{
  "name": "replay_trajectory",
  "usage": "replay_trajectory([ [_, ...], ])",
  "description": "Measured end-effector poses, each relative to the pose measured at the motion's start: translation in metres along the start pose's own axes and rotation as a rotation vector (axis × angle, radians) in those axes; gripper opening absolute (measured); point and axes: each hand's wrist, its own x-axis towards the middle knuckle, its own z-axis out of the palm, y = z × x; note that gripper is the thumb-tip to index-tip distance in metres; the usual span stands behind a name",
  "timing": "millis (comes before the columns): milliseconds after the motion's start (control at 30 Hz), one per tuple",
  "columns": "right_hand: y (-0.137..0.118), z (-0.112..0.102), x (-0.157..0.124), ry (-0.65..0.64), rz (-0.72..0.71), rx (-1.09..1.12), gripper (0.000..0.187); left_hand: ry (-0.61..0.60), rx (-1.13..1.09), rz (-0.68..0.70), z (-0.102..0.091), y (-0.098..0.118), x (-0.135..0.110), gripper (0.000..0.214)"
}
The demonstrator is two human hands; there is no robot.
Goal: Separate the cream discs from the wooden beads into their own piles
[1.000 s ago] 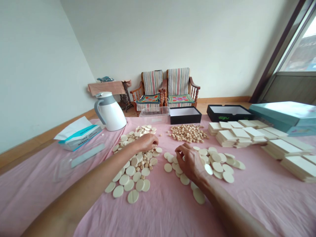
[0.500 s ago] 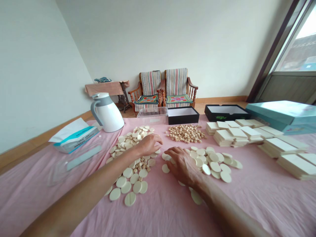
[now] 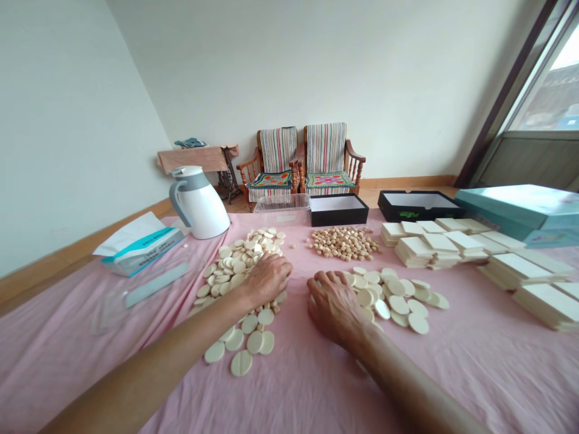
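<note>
My left hand (image 3: 269, 278) rests at the right edge of a loose pile of pale wooden discs (image 3: 239, 256). Its fingers are curled and close together; whatever may lie under them is hidden. A few small wooden cubes (image 3: 261, 327) show among the discs below that hand. My right hand (image 3: 332, 301) lies palm down on the pink cloth, fingers spread and bent, touching the left side of a second group of discs (image 3: 397, 303). Its palm hides some of them. Between and beyond both hands is a heap of small wooden cubes (image 3: 346, 242).
Stacks of pale wooden rectangles (image 3: 436, 242) stand at right, beside a light blue box (image 3: 529, 211). Behind are a clear plastic tray (image 3: 283, 208) and two black boxes, one (image 3: 339, 210) near the middle. A thermos jug (image 3: 201, 208) and a tissue pack (image 3: 142, 250) stand left.
My left hand has curled its fingers and drawn slightly towards me. My right hand has shifted right, and discs formerly left of it no longer show there. The view has moved slightly.
</note>
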Motion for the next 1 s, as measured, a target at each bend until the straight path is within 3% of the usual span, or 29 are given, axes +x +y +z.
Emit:
replay_trajectory([
  [200, 0.016, 0.0, 0.0, -0.02, 0.14, -0.023, 0.016, -0.018, 0.104, -0.11, -0.002, 0.0, 0.004, 0.012],
  [467, 0.018, -0.003, 0.0, -0.044, 0.176, 0.0, 0.017, -0.13, 0.006, -0.264, -0.007, 0.026, 0.042, 0.03],
  [567, 0.018, -0.003, 0.0, -0.042, 0.173, 0.001, 0.017, -0.155, -0.076, -0.201, -0.018, 0.03, 0.031, 0.028],
  [700, 0.019, -0.002, -0.001, -0.046, 0.163, -0.004, 0.017, -0.242, -0.625, 0.02, -0.043, 0.021, -0.001, 0.033],
  [833, 0.02, -0.003, -0.001, -0.052, 0.161, 0.009, 0.017, -0.012, -0.557, -0.066, -0.035, 0.014, -0.005, 0.042],
  [933, 0.02, -0.002, -0.002, -0.043, 0.163, 0.023, 0.017, 0.038, -0.416, 0.001, -0.015, 0.019, 0.006, 0.045],
  [1000, 0.02, -0.002, -0.002, -0.035, 0.166, 0.024, 0.018, 0.031, -0.405, 0.054, -0.012, 0.023, 0.009, 0.037],
])
